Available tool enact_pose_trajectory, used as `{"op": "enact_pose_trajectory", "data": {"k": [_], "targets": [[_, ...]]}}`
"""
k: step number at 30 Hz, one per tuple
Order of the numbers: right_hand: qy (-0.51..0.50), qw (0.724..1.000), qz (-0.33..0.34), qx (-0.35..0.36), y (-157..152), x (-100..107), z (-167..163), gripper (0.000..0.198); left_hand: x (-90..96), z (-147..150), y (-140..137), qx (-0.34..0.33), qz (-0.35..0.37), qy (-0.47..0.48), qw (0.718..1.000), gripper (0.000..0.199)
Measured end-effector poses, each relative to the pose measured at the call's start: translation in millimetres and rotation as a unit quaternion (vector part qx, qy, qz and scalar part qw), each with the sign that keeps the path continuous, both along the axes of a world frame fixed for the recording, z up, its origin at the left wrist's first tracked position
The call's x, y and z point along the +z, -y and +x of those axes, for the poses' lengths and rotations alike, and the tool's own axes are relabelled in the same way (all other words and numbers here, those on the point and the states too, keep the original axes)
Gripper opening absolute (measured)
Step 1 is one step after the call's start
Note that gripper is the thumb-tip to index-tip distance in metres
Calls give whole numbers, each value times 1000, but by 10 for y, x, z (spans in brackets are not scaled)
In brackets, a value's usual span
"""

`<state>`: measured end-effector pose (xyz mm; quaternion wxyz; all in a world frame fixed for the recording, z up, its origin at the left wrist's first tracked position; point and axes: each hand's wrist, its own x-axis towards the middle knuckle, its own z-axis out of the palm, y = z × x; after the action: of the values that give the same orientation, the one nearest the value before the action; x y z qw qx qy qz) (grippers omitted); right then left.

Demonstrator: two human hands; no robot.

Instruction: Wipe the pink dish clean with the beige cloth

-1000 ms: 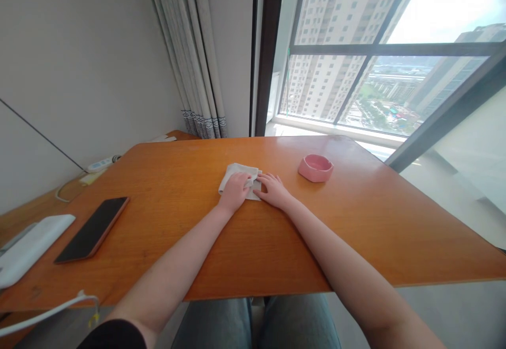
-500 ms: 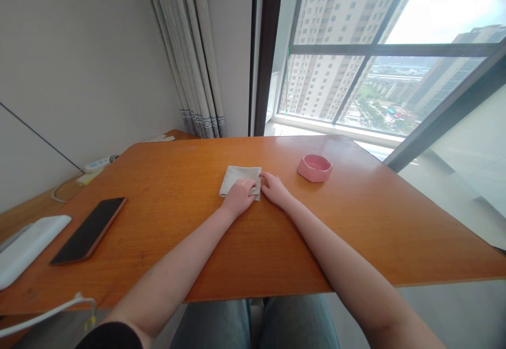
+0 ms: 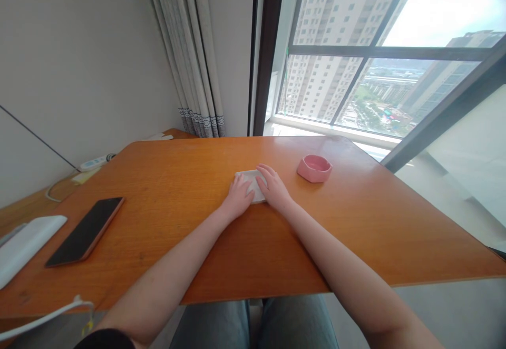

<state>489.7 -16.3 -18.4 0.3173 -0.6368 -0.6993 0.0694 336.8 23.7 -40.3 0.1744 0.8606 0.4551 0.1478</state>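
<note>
A small folded white cloth (image 3: 253, 179) lies flat on the wooden table, between my two hands. The fingers of my left hand (image 3: 237, 197) are stretched out and rest on the cloth's left edge. On the other side, my right hand (image 3: 274, 188) is open too, its fingers spread along the right edge with the thumb toward the middle. Neither hand grips the cloth; parts of both side edges are hidden under the fingers. To the right of my right hand stands a pink faceted bowl (image 3: 315, 168).
On the left of the table (image 3: 177, 170) lie a dark tablet-like slab (image 3: 86, 231) and a white object (image 3: 29, 249). A white cable (image 3: 43, 328) crosses the near left corner. A power strip (image 3: 94, 164) is by the wall, and a window (image 3: 328, 88) is behind the table.
The cloth is narrower, folded over from the left, and its left edge lies further right. My left hand has released its grip and opened; my right hand has moved onto the cloth.
</note>
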Motion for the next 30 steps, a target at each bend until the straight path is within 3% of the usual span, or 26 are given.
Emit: {"op": "enact_pose_trajectory", "data": {"k": [5,10,14,19,22,24,28,30], "targets": [[139,979,-142,-44,65,-144,-157,56,-21,61,127,2,37,-46,998,56],[204,960,-174,-79,310,-185,-40,58,-47,-135,-40,-3,65,-83,994,55],[228,951,-184,-101,718,-185,369,56,-56,-170,-62,-17,67,-97,993,55],[227,940,-188,-172,1234,-292,1169,54,-35,-140,-33,-13,61,-98,993,56],[200,943,-171,-204,1359,-304,1534,48,-36,-129,-32,-13,57,-99,993,56],[166,952,-146,-210,1336,-243,1603,41,-43,-124,-31,-9,56,-99,993,56],[99,973,-30,-208,1059,-82,1234,37,-47,-127,-38,0,55,-74,996,54],[57,986,22,-157,824,-76,865,33,-35,-133,-62,-12,45,-31,998,50]]}}
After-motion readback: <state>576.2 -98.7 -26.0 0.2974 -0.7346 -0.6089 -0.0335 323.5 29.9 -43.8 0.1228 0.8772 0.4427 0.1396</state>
